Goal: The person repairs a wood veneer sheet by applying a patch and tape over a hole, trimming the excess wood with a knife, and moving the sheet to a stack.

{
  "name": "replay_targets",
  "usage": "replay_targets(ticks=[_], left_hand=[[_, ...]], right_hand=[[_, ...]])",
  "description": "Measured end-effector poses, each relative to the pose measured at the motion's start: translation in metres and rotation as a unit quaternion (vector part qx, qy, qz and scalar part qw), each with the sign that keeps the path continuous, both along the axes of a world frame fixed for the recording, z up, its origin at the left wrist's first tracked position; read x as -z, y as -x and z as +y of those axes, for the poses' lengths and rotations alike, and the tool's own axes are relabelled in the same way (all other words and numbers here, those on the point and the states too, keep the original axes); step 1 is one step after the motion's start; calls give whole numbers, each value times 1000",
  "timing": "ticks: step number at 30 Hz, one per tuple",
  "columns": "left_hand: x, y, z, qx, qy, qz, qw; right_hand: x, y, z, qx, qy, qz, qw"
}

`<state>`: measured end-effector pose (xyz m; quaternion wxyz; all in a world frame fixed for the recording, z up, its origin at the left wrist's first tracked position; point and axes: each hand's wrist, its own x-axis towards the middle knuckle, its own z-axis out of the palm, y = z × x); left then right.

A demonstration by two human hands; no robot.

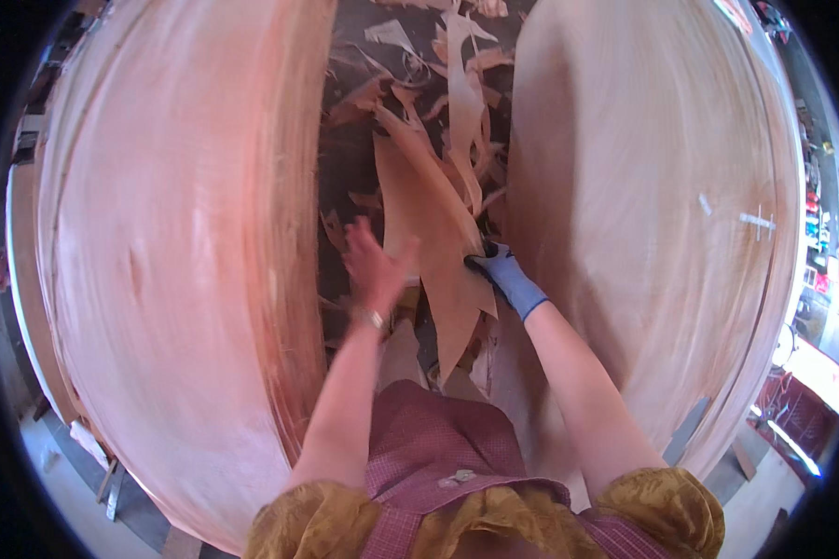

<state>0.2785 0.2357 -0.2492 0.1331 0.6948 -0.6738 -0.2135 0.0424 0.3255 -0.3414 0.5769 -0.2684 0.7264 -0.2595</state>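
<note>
A torn, pointed piece of thin wood veneer point(424, 219) hangs in front of me between two tall stacks. My right hand point(508, 275), in a light blue work glove with dark fingertips, is closed on its right edge. Bare and slightly blurred, my left hand point(378, 270) is beside the veneer's left edge with the fingers spread and nothing in them. A band circles my left wrist. The lower tip of the veneer reaches down toward my legs and apron.
A big stack of veneer sheets point(177, 233) rises close on my left, another stack point(643, 186) close on my right. Torn veneer scraps point(466, 102) litter the dark floor of the narrow gap ahead. Loose wooden pieces point(744, 458) lie beyond the right stack.
</note>
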Motion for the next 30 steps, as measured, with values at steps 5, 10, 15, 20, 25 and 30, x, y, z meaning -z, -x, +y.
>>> replay_targets(ticks=[5, 10, 15, 20, 25, 30], left_hand=[[160, -37, 28, -133, -584, 414, 685], [143, 22, 74, -201, -540, 499, 648], [94, 34, 81, -242, -539, 463, 660], [-22, 48, 33, 54, -208, 135, 967], [34, 107, 49, 298, -42, -148, 942], [118, 120, 68, 334, -442, -139, 821]], right_hand=[[-32, -4, 31, -117, 57, 70, 989], [12, -47, 86, -130, 112, 109, 979], [-40, -68, 78, -183, -11, 258, 948], [-97, -67, 100, -420, -37, 411, 808], [-193, -104, 135, -470, -25, 416, 778], [-258, -122, 146, -469, -32, 372, 801]])
